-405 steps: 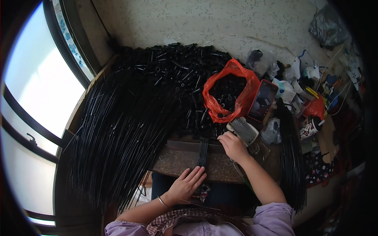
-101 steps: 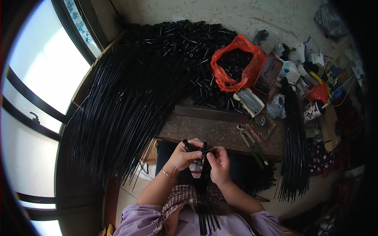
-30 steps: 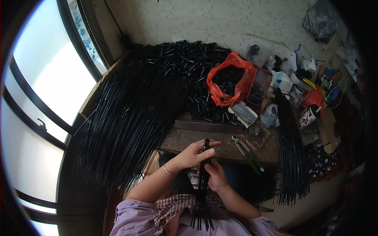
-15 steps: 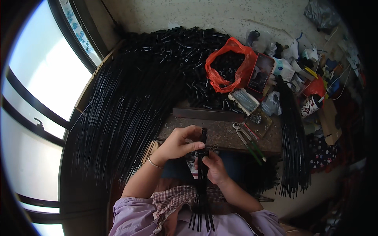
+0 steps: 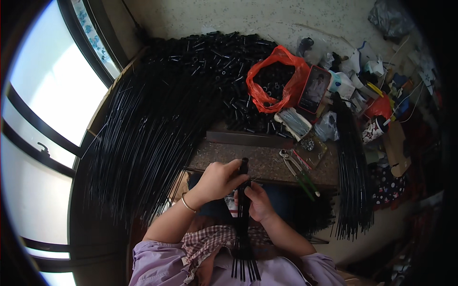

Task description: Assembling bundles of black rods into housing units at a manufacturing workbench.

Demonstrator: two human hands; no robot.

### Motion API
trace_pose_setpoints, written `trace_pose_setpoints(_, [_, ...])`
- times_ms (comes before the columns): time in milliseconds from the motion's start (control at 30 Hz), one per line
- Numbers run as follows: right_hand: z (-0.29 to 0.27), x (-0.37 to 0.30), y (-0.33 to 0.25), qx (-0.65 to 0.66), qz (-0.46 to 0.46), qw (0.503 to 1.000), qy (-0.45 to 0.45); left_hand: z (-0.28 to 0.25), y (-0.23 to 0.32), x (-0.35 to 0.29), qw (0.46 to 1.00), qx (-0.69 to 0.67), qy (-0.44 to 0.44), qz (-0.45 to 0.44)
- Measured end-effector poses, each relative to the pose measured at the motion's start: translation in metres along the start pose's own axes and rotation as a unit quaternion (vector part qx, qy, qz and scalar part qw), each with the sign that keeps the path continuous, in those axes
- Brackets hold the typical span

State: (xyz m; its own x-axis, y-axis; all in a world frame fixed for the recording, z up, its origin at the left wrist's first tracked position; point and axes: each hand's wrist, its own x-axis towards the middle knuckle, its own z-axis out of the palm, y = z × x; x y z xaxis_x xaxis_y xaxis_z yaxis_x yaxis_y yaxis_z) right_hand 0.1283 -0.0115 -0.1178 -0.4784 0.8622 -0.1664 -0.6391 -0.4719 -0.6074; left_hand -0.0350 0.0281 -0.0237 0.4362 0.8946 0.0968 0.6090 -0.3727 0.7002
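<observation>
In front of my chest I hold a bundle of thin black umbrella ribs (image 5: 242,209), which hang down with their ends spread over my lap. At its top sits a short black tubular piece (image 5: 244,165). My left hand (image 5: 219,180) is closed round the upper part, just below the tube's end, with the thumb across it. Lower down, on the right side of the bundle, my right hand (image 5: 260,202) pinches it between thumb and fingers. Fine wire ends (image 5: 255,178) stick out near my fingertips. The joint between my hands is partly hidden.
A big pile of black rods (image 5: 143,143) lies at left, with black tubular pieces (image 5: 210,57) behind. Red plastic bag (image 5: 255,97), phone (image 5: 315,88), wire box (image 5: 295,121) and green-handled pincers (image 5: 300,174) are at right. Another rod bundle (image 5: 353,176) hangs over the table's right edge.
My left hand has shifted slightly down the bundle, and its fingers curl more round the tubular piece. The right hand keeps its pinch. The phone's screen picture has changed.
</observation>
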Motion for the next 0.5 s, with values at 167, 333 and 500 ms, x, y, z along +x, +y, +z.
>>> trace_pose_setpoints(167, [0.003,-0.004,0.009,-0.042,-0.025,0.998,-0.036,0.017,-0.023,-0.013,0.920,-0.391,0.011,-0.031])
trace_pose_setpoints(333, [0.006,-0.011,0.010,-0.048,-0.036,0.998,-0.025,0.004,0.003,-0.026,0.977,-0.206,0.047,-0.023])
trace_pose_setpoints(500, [-0.004,-0.010,0.003,-0.011,0.028,0.987,-0.158,0.006,-0.003,-0.027,0.941,-0.337,0.013,0.026])
